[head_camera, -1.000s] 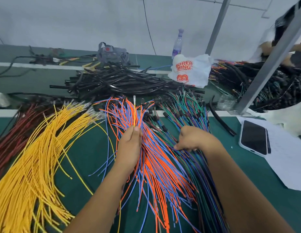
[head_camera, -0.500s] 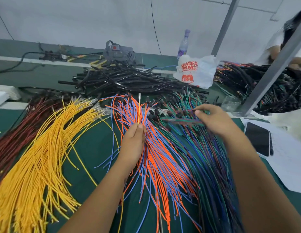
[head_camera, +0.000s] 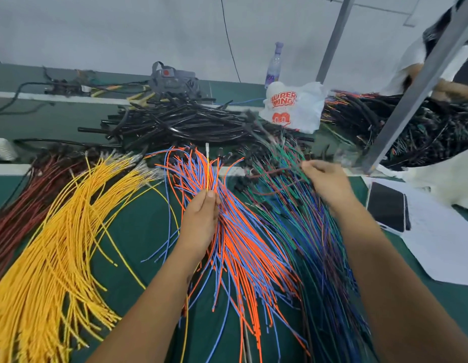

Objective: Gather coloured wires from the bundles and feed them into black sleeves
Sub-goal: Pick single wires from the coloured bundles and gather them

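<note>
The left hand (head_camera: 201,221) pinches a single yellow wire (head_camera: 207,169) between thumb and fingers, holding it upright with its metal tip above the orange and blue bundle (head_camera: 238,231), likely so the collected wire stays apart from the loose ones and is ready for more to be added. The right hand (head_camera: 324,179) reaches into the green, blue and dark bundle (head_camera: 293,205) just beside it, its fingers curled round a dark reddish wire near the connector ends, apparently lifting it free; the grip is blurred, so how many strands it holds is unclear. Left of the orange bundle a fan of yellow wires (head_camera: 65,231) spreads over the green counter (head_camera: 138,231), and further left lies a dark red bundle (head_camera: 21,205). The bundles sit sorted by colour, which probably makes picking one of each quicker. Behind them a heap of black sleeves (head_camera: 180,124) waits within reach; none is in a hand yet, so gathering seems to be the current step. A phone (head_camera: 387,205) rests on paper (head_camera: 437,244) at the right, and a printed plastic bag (head_camera: 293,106) and bottle (head_camera: 273,64) stand at the back.
</note>
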`<action>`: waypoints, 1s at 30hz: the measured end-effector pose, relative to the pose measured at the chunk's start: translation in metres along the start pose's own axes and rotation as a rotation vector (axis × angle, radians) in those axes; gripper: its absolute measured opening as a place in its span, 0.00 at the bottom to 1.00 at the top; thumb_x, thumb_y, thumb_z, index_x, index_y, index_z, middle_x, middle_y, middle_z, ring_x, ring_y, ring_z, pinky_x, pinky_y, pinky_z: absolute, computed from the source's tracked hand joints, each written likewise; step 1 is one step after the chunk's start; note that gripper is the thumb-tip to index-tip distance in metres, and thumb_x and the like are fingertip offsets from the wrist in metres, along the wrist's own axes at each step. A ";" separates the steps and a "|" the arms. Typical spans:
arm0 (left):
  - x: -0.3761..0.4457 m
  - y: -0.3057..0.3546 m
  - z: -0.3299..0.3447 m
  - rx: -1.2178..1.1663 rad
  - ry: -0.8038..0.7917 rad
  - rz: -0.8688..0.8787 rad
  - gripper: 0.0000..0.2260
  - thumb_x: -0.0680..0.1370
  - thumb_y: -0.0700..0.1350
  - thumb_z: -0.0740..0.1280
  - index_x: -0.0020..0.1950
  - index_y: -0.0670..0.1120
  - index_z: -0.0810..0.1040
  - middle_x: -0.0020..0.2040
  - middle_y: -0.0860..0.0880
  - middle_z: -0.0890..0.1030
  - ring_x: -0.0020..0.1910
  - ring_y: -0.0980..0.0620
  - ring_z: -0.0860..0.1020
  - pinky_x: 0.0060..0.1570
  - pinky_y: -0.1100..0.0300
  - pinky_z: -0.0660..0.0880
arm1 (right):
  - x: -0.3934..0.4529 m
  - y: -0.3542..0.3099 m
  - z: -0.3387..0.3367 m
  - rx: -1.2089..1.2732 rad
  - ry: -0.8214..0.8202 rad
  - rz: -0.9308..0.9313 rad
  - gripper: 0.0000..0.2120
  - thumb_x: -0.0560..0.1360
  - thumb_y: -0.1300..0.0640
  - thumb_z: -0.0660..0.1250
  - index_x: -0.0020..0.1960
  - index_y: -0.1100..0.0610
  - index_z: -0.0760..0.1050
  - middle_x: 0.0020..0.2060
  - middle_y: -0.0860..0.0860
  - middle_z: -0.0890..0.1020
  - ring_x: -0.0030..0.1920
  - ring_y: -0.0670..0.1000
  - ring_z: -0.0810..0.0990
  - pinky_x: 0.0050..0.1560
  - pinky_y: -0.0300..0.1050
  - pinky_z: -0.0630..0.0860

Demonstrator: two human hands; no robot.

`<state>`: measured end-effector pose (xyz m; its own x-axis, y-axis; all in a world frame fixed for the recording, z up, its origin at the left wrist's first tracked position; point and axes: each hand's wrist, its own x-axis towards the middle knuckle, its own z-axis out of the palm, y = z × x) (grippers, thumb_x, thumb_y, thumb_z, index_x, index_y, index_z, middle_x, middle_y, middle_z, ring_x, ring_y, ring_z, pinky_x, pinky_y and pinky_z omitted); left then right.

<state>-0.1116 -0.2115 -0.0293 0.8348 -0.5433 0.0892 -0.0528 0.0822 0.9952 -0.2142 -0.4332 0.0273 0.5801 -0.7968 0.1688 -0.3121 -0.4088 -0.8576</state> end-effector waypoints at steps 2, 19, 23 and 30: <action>0.000 0.000 0.000 -0.002 -0.002 0.000 0.15 0.84 0.46 0.51 0.39 0.45 0.67 0.28 0.53 0.59 0.24 0.58 0.56 0.25 0.64 0.56 | 0.004 0.008 -0.007 -0.061 -0.136 0.078 0.13 0.75 0.52 0.70 0.56 0.56 0.82 0.42 0.46 0.81 0.44 0.47 0.77 0.48 0.43 0.72; 0.001 -0.004 0.000 0.022 -0.001 0.020 0.15 0.84 0.46 0.52 0.39 0.44 0.66 0.28 0.53 0.60 0.25 0.57 0.56 0.27 0.61 0.55 | -0.013 -0.004 0.004 -1.041 -0.361 -0.006 0.07 0.73 0.57 0.69 0.42 0.59 0.73 0.42 0.58 0.80 0.41 0.57 0.77 0.44 0.49 0.76; 0.001 -0.005 -0.001 0.011 -0.008 0.009 0.15 0.84 0.47 0.51 0.40 0.44 0.67 0.27 0.55 0.60 0.25 0.57 0.56 0.27 0.62 0.55 | -0.010 -0.022 0.000 -1.010 -0.227 -0.114 0.10 0.75 0.56 0.63 0.37 0.58 0.69 0.32 0.54 0.73 0.36 0.57 0.73 0.38 0.45 0.70; 0.003 -0.008 -0.002 0.039 0.007 0.009 0.16 0.84 0.47 0.52 0.38 0.46 0.67 0.28 0.54 0.61 0.26 0.56 0.58 0.28 0.60 0.56 | -0.004 -0.090 -0.036 -0.755 0.280 -0.407 0.12 0.71 0.52 0.61 0.47 0.56 0.80 0.42 0.59 0.82 0.44 0.62 0.80 0.43 0.49 0.74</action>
<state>-0.1076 -0.2125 -0.0370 0.8378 -0.5371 0.0984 -0.0821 0.0544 0.9951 -0.2158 -0.4094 0.1217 0.5798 -0.5657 0.5863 -0.5908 -0.7875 -0.1755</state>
